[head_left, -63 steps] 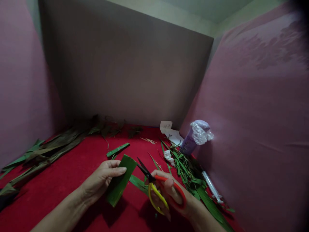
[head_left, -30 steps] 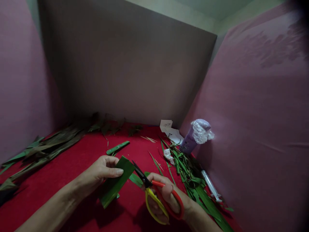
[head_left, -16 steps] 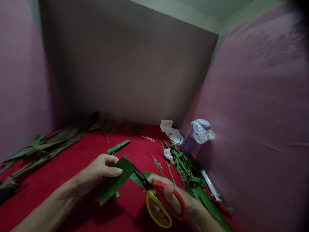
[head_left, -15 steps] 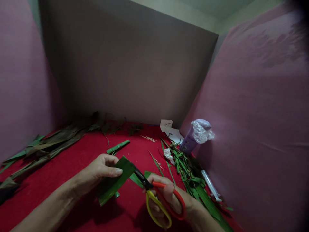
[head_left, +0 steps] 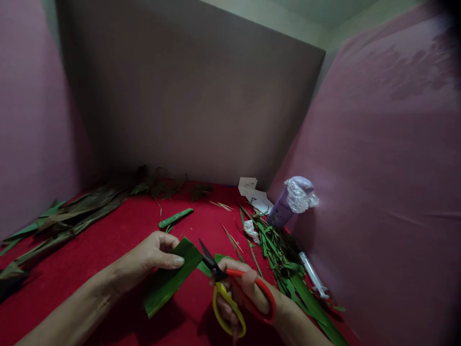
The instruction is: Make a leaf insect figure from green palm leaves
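Observation:
My left hand point(head_left: 158, 254) pinches a rectangular piece of green leaf point(head_left: 173, 281) between thumb and fingers, holding it above the red cloth. In my right hand point(head_left: 245, 283) is a pair of scissors point(head_left: 218, 274) with black blades and one red and one yellow handle. The blades are parted and their tips lie beside the leaf's right corner; whether they touch it I cannot tell. Behind the scissors, more green leaf point(head_left: 204, 268) lies on the cloth, partly hidden by the blades and hand.
A folded leaf strip point(head_left: 175, 218) and thin sticks point(head_left: 221, 205) lie on the red cloth point(head_left: 126, 235). Leaf scraps point(head_left: 273, 250), a white glue stick point(head_left: 313, 274) and a purple container point(head_left: 283, 206) with plastic wrap are at right. Long dry leaves point(head_left: 82, 211) stretch along the left.
The scissors have opened wider, and the yellow handle has swung left. The leaf piece has shifted slightly downward in my left hand's grip.

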A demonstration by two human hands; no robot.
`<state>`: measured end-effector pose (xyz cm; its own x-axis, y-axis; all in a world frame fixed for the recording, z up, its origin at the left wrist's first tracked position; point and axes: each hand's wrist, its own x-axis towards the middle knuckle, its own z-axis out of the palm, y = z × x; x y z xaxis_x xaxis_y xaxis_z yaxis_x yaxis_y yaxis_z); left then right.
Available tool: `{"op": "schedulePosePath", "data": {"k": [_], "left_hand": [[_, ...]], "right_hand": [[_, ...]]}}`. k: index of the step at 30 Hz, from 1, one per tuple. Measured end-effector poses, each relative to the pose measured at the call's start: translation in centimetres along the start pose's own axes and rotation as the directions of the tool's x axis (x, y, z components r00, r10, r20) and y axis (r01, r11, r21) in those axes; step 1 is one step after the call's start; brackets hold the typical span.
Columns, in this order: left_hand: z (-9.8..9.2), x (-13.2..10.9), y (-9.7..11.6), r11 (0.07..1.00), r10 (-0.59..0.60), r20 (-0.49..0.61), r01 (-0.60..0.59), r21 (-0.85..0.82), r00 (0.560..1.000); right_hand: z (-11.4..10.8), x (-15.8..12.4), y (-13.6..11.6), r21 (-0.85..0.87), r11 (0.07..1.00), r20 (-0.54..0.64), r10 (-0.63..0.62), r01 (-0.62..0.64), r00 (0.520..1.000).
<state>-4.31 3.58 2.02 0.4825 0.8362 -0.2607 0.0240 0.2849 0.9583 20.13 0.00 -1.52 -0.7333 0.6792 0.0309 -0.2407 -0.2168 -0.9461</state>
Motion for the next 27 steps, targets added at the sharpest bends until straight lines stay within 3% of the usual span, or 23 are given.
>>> {"op": "schedulePosePath", "data": {"k": [5,14,22,27], "left_hand": [[0.1,0.0,-0.1,1.0,0.008,-0.001,-0.008,0.001,1.0],[0.0,0.0,-0.1,1.0,0.017,-0.003,-0.017,-0.015,1.0],[-0.1,-0.2,0.0,0.998,-0.009,0.004,0.01,-0.056,1.0],[-0.4,-0.5,0.4,0.998,0.012,-0.024,-0.014,-0.065,1.0]], "right_hand": [[0.1,0.2,0.7,0.006,0.998,-0.092,-0.054,0.055,0.994],[0.7,0.5,0.8,0.051,0.995,-0.135,-0.08,0.088,0.988],[0.6,0.5,0.2,0.1,0.995,-0.006,-0.014,0.014,1.0],[-0.2,0.3,-0.2,0.085,0.996,-0.02,-0.008,0.009,1.0]]}}
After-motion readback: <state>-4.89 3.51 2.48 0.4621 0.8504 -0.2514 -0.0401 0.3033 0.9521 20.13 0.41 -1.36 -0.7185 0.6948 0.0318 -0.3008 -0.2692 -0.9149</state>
